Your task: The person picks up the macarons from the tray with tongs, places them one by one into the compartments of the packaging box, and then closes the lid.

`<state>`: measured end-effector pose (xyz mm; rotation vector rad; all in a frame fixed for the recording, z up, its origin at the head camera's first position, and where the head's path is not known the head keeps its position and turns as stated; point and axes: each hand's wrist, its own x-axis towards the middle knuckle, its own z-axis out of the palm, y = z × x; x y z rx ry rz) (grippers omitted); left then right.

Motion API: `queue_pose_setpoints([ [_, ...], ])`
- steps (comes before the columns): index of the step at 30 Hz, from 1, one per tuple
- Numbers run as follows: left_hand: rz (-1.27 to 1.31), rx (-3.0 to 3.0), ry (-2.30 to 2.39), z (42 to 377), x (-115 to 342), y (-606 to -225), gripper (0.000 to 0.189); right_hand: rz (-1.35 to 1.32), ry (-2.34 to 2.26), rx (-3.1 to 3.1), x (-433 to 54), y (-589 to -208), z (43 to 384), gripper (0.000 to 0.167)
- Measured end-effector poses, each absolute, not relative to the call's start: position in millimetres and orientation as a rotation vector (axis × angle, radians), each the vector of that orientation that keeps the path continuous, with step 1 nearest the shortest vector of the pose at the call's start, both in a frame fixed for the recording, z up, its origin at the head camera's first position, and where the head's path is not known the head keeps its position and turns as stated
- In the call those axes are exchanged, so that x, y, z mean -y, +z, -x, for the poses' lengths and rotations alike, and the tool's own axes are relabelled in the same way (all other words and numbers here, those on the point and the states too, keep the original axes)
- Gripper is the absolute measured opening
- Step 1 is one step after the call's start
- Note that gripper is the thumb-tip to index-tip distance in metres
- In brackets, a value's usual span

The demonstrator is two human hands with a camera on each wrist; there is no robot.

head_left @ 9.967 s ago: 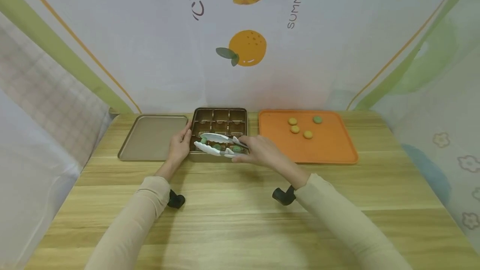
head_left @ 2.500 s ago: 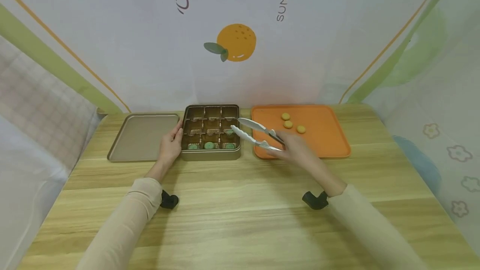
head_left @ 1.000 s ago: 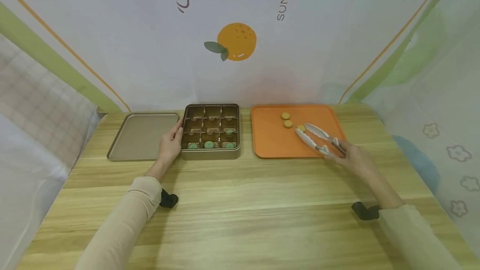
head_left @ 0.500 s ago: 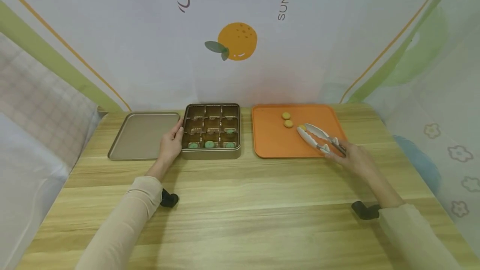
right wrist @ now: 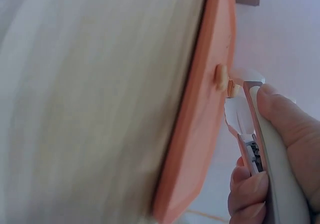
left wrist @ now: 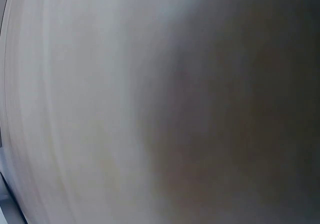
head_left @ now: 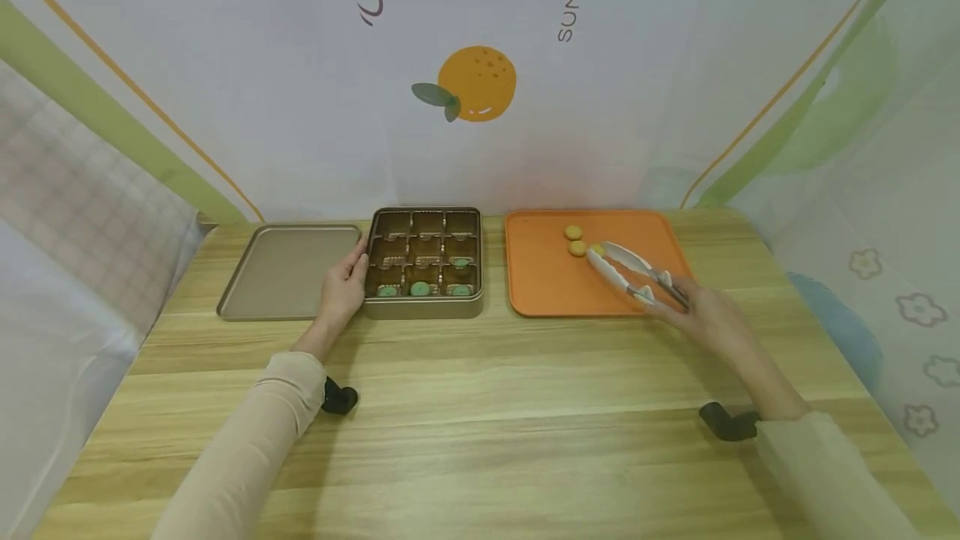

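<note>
Left tray: a shallow rectangular tray of grey-brown metal (head_left: 281, 273) lies flat on the light wooden table (head_left: 480, 440).
Left hand: the person's left hand (head_left: 343, 288) is between this tray and the box, with its fingers mostly straight, touching the left wall of the box. The left wrist view is blurred and shows only a pale surface and a dark shadow, so how firmly it presses I cannot tell.
Box: a square bronze-coloured metal box (head_left: 423, 309) with a brown divider of nine compartments. Green round biscuit-like discs (head_left: 419, 289) are in all three compartments of the front row, and one more is in the right compartment of the middle row.
Orange tray: a flat orange rectangular tray (head_left: 551, 286) is right of the box, a little apart. Two yellow round biscuit-like discs (head_left: 573, 232) lie near each other on it.
Third yellow disc: this disc (head_left: 597, 249) is between the tips of the tongs; perhaps they pinch it, but this is not clear.
Right hand: the right hand (head_left: 708, 323) grips the white-tipped metal tongs (head_left: 632, 260), its fingers and thumb curled round the handles.
</note>
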<state>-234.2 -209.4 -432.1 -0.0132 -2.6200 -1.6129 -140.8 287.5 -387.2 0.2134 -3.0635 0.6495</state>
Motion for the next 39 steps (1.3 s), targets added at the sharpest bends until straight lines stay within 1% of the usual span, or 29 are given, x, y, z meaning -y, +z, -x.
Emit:
queue_pose_setpoints([
  [2, 0.014, 2.624, -1.608, 234.2, 209.4, -432.0, 0.044, -0.238, 0.639, 3.064, -281.1, -382.3, 141.7, 0.037],
  [4, 0.013, 2.627, -1.610, 234.4, 209.7, -432.1, 0.044, -0.249, 0.647, 3.072, -274.2, -377.5, 143.2, 0.040],
  [8, 0.014, 2.630, -1.623, 234.4, 209.9, -432.2, 0.045, -0.284, 0.655, 3.065, -259.0, -370.9, 148.9, 0.057],
  [11, 0.016, 2.629, -1.632, 233.9, 210.1, -432.1, 0.045, -0.333, 0.644, 3.036, -246.4, -368.3, 154.6, 0.059],
  [12, 0.018, 2.629, -1.636, 233.8, 210.2, -432.2, 0.046, -0.347, 0.640, 3.028, -241.8, -367.2, 156.1, 0.058],
  [15, 0.018, 2.627, -1.636, 234.1, 210.2, -432.5, 0.045, -0.386, 0.602, 3.017, -227.5, -363.9, 160.6, 0.045],
  [17, 0.016, 2.624, -1.631, 234.4, 210.0, -432.7, 0.045, -0.411, 0.582, 3.015, -217.2, -361.7, 163.0, 0.041],
  [20, 0.015, 2.615, -1.633, 234.7, 209.4, -432.6, 0.044, -0.469, 0.544, 2.999, -200.7, -359.0, 167.1, 0.043],
  [25, 0.013, 2.612, -1.623, 234.3, 209.3, -432.5, 0.044, -0.570, 0.510, 2.968, -170.7, -355.8, 173.5, 0.042],
  [32, -0.002, 2.623, -1.598, 234.5, 209.7, -432.7, 0.044, -0.593, 0.609, 3.004, -133.3, -354.2, 182.5, 0.040],
  [39, 0.016, 2.605, -1.595, 235.2, 209.1, -432.7, 0.043, -0.633, 0.667, 3.012, -108.1, -357.7, 192.5, 0.037],
])
